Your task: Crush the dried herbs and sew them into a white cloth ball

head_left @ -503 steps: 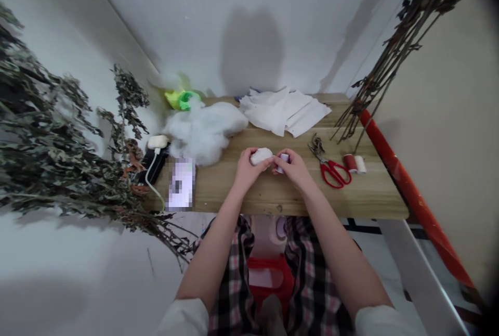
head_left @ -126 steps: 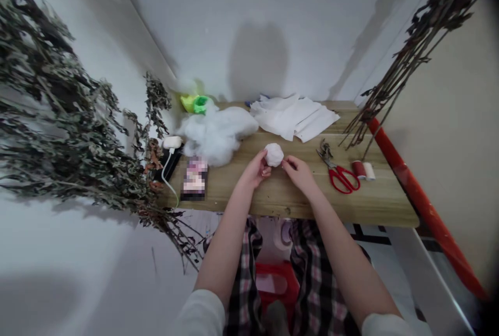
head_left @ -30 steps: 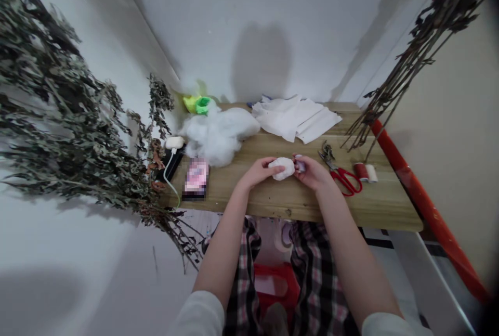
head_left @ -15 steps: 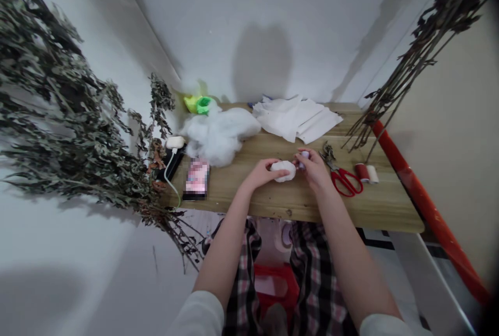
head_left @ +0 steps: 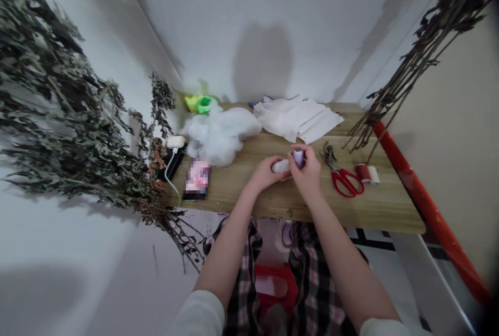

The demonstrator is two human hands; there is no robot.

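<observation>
Near the middle of the wooden table, my left hand (head_left: 265, 173) is closed round a small white padded piece (head_left: 280, 166). My right hand (head_left: 307, 172) grips a pale purple spool (head_left: 298, 157) and its fingers meet the right side of the white piece. A fluffy heap of white stuffing (head_left: 222, 133) lies at the back left. Behind my hands are white cloth pieces (head_left: 298, 117). Red-handled scissors (head_left: 346, 181) rest to the right of my right hand, with a red thread spool (head_left: 363, 173) and a white spool (head_left: 373, 175) beyond them.
A phone (head_left: 197, 179) lies at the table's left, near a white plug (head_left: 175, 142) with a cable. Yellow and green bags (head_left: 203, 104) sit behind the stuffing. Dried plants (head_left: 70, 107) stand left, and more dried stems (head_left: 409, 70) lean at right beside a red pole (head_left: 424, 201).
My right hand has moved left and turned over against the white piece, with the purple spool still in it. The white piece has tilted in my left hand.
</observation>
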